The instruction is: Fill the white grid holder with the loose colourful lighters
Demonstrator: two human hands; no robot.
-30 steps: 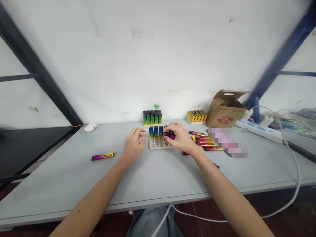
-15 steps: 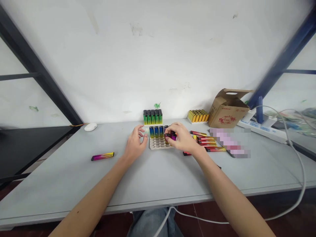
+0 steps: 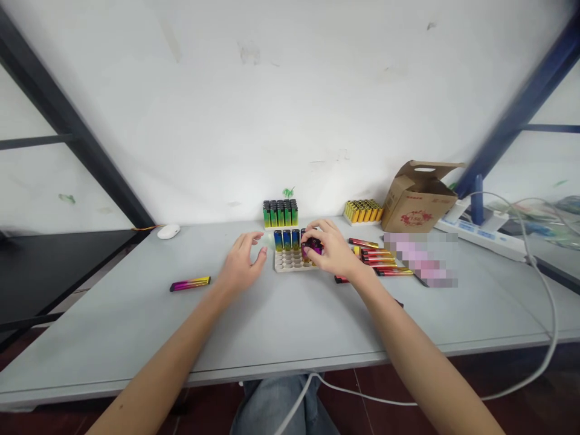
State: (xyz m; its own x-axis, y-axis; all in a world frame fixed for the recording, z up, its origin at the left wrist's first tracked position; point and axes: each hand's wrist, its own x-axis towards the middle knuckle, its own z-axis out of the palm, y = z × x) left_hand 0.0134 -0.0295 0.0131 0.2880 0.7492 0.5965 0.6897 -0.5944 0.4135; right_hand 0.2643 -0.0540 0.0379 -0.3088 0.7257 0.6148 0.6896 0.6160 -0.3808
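Note:
A white tray [image 3: 286,263] with round holes sits at the middle of the table. Several blue-and-gold lighters [image 3: 287,240] stand upright along its back. My right hand [image 3: 333,251] is over the tray's right side, thumb and fingers closed on a purple lighter [image 3: 310,250]; its lower end and the holes beneath the hand are partly hidden. Left of the tray, my left hand [image 3: 242,266] hovers with fingers apart and nothing in it. A purple-and-yellow lighter [image 3: 190,284] lies flat on the table farther left.
Green lighters [image 3: 281,214] stand in a tray by the wall, yellow ones [image 3: 364,211] in another. Red-and-gold lighters [image 3: 380,260] lie at the right beside a blurred pink flat thing [image 3: 421,260]. Behind are a cardboard box [image 3: 417,205], a power strip [image 3: 484,238] and a white cable [image 3: 550,296].
My left hand has drawn slightly left, away from the tray. My right hand stays over the tray's right side with the purple lighter. The camera view has shifted slightly.

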